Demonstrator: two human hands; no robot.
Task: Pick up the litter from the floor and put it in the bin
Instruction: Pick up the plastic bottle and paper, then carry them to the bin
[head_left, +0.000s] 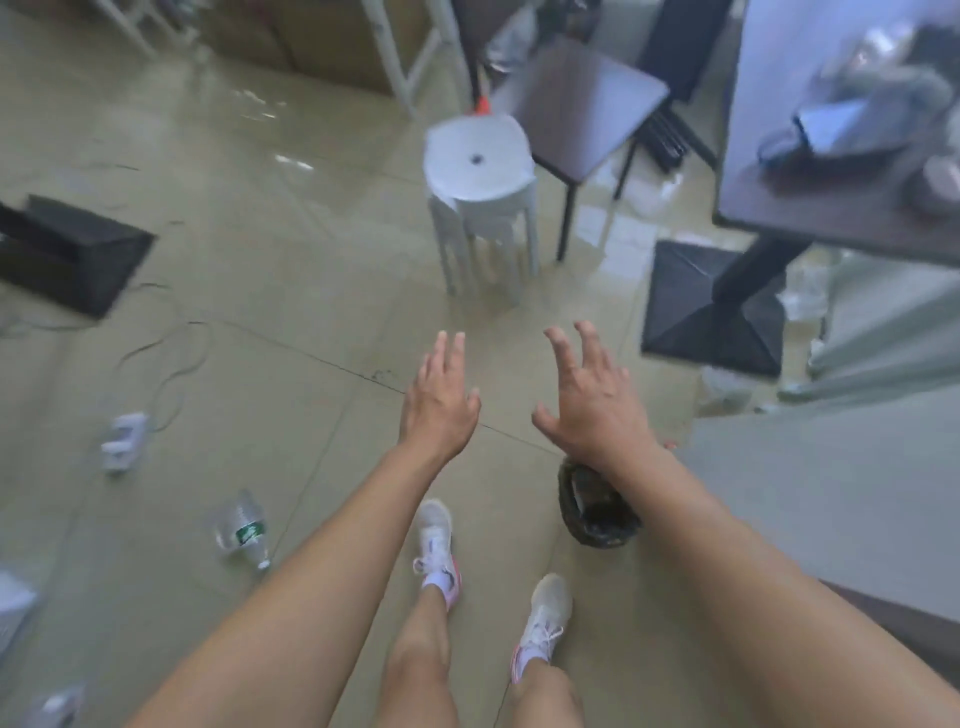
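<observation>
A clear plastic bottle (242, 530) with a green label lies on its side on the tiled floor, lower left. A small bin (592, 514) lined with a black bag stands on the floor under my right forearm, partly hidden by it. My left hand (441, 400) and my right hand (589, 400) are both stretched out in front of me, palms down, fingers spread, holding nothing. More pale litter (52, 706) shows blurred at the bottom left corner.
A stack of white plastic stools (480, 171) stands ahead, a dark chair (587, 104) behind it. A dark table (831, 208) with a black base plate (711, 306) is at right. A white power strip (124, 441) and cables lie on the floor, left.
</observation>
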